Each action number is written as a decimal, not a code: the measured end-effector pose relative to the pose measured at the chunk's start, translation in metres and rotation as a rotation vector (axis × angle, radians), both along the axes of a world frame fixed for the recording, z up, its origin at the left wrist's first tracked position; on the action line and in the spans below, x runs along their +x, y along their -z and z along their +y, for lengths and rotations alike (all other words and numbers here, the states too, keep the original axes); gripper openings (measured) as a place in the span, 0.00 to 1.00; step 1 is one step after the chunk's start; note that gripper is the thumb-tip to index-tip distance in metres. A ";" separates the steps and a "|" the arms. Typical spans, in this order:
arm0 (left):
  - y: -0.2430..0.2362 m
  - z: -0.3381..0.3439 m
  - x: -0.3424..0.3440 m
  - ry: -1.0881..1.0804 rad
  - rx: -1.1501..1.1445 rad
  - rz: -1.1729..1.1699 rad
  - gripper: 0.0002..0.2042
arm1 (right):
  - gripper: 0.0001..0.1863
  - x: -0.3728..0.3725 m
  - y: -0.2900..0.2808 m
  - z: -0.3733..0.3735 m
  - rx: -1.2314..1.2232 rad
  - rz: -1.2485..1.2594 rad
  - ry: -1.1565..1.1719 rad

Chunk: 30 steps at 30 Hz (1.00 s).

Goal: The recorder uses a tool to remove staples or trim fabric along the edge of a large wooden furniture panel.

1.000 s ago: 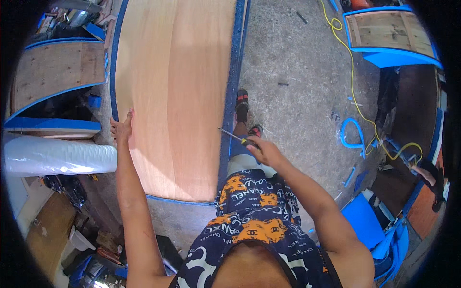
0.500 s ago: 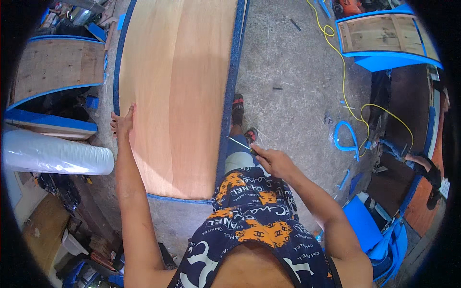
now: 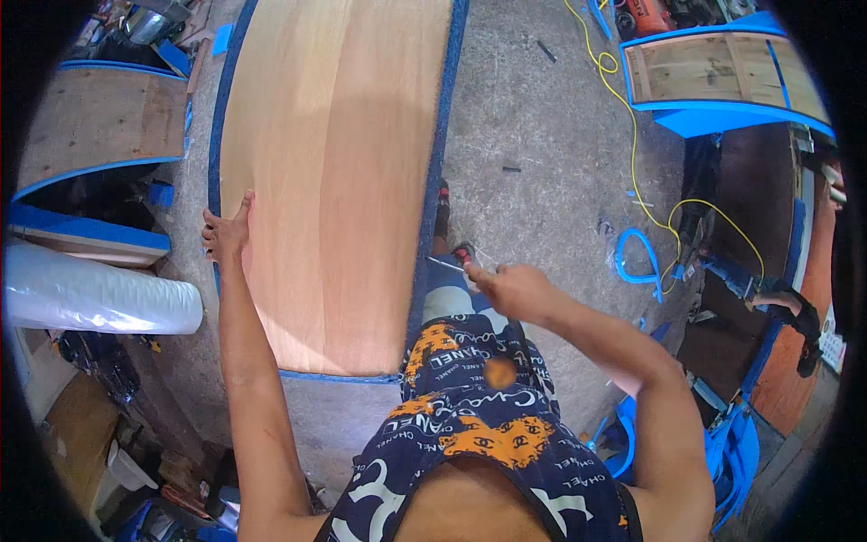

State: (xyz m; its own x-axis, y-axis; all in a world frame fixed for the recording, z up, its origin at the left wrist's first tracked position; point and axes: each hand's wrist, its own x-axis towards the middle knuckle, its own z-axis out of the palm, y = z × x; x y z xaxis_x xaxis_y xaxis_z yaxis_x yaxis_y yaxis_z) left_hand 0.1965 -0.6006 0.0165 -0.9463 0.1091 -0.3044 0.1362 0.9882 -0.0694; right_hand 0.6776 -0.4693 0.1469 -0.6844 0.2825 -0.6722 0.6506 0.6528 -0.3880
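A long pale plywood panel (image 3: 325, 181), edged in dark blue fabric, stretches away in front of me. My left hand (image 3: 228, 237) grips its left edge, thumb flat on the wood and fingers over the blue border. In my right hand (image 3: 513, 289) is a thin metal-shafted tool (image 3: 446, 265), seemingly a screwdriver; my fingers hide its handle. The tool's tip points left, close to the panel's right edge, but I cannot tell whether it touches.
A plastic-wrapped roll (image 3: 108, 294) and blue-edged wooden panels (image 3: 104, 126) are at left. On the right, a yellow cable (image 3: 635, 135) and blue foam loop (image 3: 639, 262) lie on the concrete floor, near a blue-edged wooden frame (image 3: 713, 72) and part of another person (image 3: 786, 303).
My right hand has turned and my right elbow has swung outward, with the tool still in my grip. My left hand keeps its place on the panel edge. The view has shifted slightly.
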 end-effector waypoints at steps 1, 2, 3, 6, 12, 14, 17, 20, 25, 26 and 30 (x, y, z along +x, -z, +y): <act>-0.002 0.000 0.001 -0.006 0.010 -0.006 0.64 | 0.23 -0.004 -0.003 0.002 -0.022 0.006 -0.003; -0.003 0.000 0.001 -0.002 0.016 -0.016 0.64 | 0.23 -0.005 -0.005 0.002 -0.084 -0.009 0.004; -0.003 0.000 0.001 -0.004 0.017 -0.015 0.64 | 0.24 -0.007 -0.003 0.005 -0.124 -0.084 0.004; -0.002 0.000 0.001 -0.004 0.015 -0.008 0.64 | 0.23 -0.001 0.011 0.000 -0.090 0.001 -0.001; 0.003 -0.002 -0.002 0.004 0.011 -0.002 0.63 | 0.19 0.029 0.078 -0.018 -0.369 0.250 0.472; 0.004 0.000 -0.005 -0.001 0.042 -0.003 0.63 | 0.19 0.036 0.090 -0.022 -0.449 0.275 0.641; 0.007 -0.002 -0.009 -0.002 0.029 -0.014 0.63 | 0.19 0.046 0.093 -0.018 -0.405 0.339 0.553; 0.012 -0.007 -0.011 -0.004 0.022 -0.025 0.64 | 0.19 0.054 0.100 -0.005 -0.350 0.179 0.426; 0.017 -0.011 -0.018 -0.003 0.077 -0.034 0.65 | 0.21 0.042 0.161 -0.013 -0.492 0.440 0.411; 0.017 -0.012 -0.019 0.001 0.062 -0.043 0.65 | 0.21 0.038 0.174 -0.016 -0.501 0.338 0.369; 0.025 -0.016 -0.026 -0.009 0.084 -0.041 0.67 | 0.20 0.022 0.196 -0.026 -0.428 0.511 0.356</act>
